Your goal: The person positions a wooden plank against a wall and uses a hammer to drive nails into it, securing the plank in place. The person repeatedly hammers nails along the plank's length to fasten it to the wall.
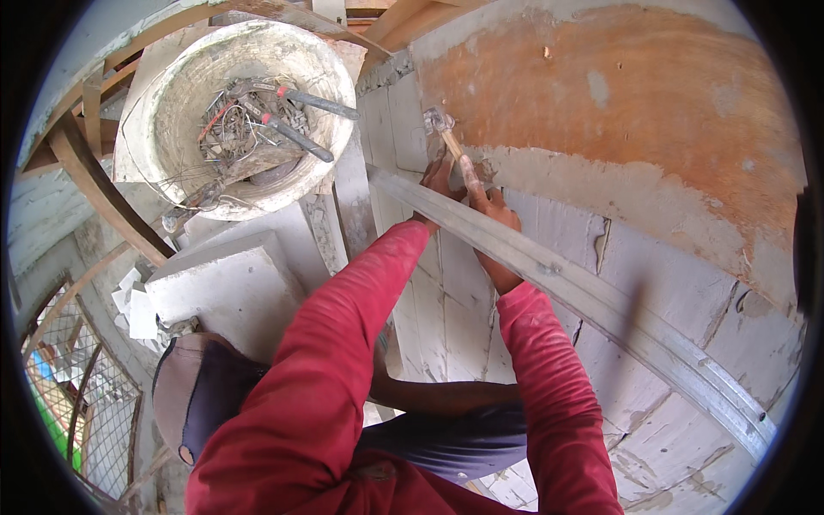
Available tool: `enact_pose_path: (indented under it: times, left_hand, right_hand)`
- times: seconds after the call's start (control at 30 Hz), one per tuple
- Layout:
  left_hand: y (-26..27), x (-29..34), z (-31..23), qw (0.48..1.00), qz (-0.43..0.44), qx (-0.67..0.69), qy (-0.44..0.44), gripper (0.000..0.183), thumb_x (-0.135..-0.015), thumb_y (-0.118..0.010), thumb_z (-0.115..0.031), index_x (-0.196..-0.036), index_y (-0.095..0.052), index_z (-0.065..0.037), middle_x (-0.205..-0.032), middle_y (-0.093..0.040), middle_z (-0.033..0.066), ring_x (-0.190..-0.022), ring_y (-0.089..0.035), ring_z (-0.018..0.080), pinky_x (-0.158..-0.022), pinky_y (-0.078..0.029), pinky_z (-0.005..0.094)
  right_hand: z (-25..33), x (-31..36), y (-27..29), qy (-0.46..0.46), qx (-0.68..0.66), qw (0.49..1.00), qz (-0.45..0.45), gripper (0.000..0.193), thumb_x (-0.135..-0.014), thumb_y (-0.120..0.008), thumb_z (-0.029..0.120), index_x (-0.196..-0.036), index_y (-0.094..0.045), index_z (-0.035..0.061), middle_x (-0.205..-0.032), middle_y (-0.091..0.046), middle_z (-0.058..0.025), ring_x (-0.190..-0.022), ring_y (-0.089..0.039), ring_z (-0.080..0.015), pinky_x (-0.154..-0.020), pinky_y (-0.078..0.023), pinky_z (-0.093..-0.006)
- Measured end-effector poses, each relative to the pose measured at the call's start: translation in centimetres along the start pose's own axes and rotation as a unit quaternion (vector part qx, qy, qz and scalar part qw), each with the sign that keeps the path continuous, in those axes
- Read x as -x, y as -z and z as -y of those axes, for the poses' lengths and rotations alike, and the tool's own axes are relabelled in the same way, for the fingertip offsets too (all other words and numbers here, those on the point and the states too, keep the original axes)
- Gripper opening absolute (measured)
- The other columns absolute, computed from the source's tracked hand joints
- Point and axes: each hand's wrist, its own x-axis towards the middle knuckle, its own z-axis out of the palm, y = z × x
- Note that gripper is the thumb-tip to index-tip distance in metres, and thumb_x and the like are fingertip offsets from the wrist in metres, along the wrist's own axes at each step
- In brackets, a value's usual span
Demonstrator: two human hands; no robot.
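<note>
My right hand (495, 215) is closed round the wooden handle of a hammer (462, 163). The hammer's pale, mortar-smeared head lies close to the wall, at the lower edge of the orange-brown panel. Just left of the handle, my left hand (439, 178) is up against the block wall, its fingers bent and partly hidden; whether they pinch anything is too small to make out. A long grey metal channel (549, 266) slants down to the right, crossing in front of both hands near the wrists.
At upper left stands a mortar-crusted bucket (322, 64) holding metal scraps and a dark-handled tool (296, 137). White blocks (227, 279) are stacked below it. An orange-brown panel (618, 103) covers the upper wall of pale blocks (661, 257). Wire mesh (94, 403) shows at lower left.
</note>
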Motion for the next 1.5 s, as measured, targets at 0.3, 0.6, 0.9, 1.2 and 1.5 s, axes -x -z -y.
enact_pose_path:
  times: [0.3, 0.6, 0.9, 1.2, 1.5]
  left_hand:
    - [0.4, 0.3, -0.1, 1.000, 0.019, -0.001, 0.016, 0.059, -0.090, -0.080, -0.023, -0.141, -0.057, -0.006, -0.141, -0.061, 0.0212, -0.135, -0.058, 0.0418, -0.109, -0.050, 0.0487]
    - [0.4, -0.2, -0.2, 0.999, 0.037, 0.023, 0.018, 0.080, -0.084, -0.082, -0.019, -0.154, -0.047, -0.002, -0.152, -0.055, 0.0243, -0.141, -0.051, 0.0461, -0.117, -0.046, 0.0508]
    - [0.7, -0.3, -0.5, 0.999, 0.040, -0.020, -0.002, 0.087, -0.091, -0.078, -0.028, -0.163, -0.035, -0.003, -0.147, -0.056, 0.0241, -0.141, -0.054, 0.0429, -0.114, -0.048, 0.0484]
    - [0.3, 0.0, 0.2, 0.999, 0.010, -0.026, -0.027, 0.078, -0.089, -0.080, -0.031, -0.156, -0.046, -0.006, -0.141, -0.059, 0.0229, -0.134, -0.058, 0.0433, -0.110, -0.050, 0.0497]
    - [-0.1, -0.1, 0.0, 1.000, -0.001, 0.013, -0.003, 0.076, -0.090, -0.080, -0.024, -0.157, -0.048, -0.009, -0.142, -0.061, 0.0210, -0.136, -0.057, 0.0419, -0.113, -0.049, 0.0473]
  right_hand:
    - [-0.2, -0.1, -0.6, 0.014, -0.007, 1.000, -0.024, 0.072, -0.102, -0.061, 0.016, -0.168, -0.036, 0.0301, -0.115, -0.066, -0.0211, -0.089, -0.070, -0.0469, -0.076, -0.057, -0.0556]
    - [-0.2, -0.3, -0.4, 0.010, -0.029, 0.999, -0.032, 0.076, -0.102, -0.061, 0.017, -0.170, -0.031, 0.0311, -0.119, -0.066, -0.0261, -0.091, -0.071, -0.0488, -0.078, -0.058, -0.0551]
    - [0.3, -0.3, -0.8, 0.010, -0.053, 0.997, -0.047, 0.078, -0.102, -0.061, 0.016, -0.170, -0.029, 0.0326, -0.118, -0.067, -0.0276, -0.093, -0.071, -0.0498, -0.082, -0.058, -0.0564]
    - [0.2, -0.4, -1.0, 0.024, -0.023, 0.997, -0.067, 0.078, -0.099, -0.062, 0.016, -0.169, -0.032, 0.0327, -0.126, -0.065, -0.0223, -0.089, -0.073, -0.0473, -0.075, -0.061, -0.0540]
    - [0.0, -0.8, -1.2, 0.023, -0.051, 0.996, -0.063, 0.077, -0.101, -0.063, 0.016, -0.170, -0.033, 0.0320, -0.120, -0.068, -0.0211, -0.096, -0.072, -0.0479, -0.078, -0.060, -0.0539]
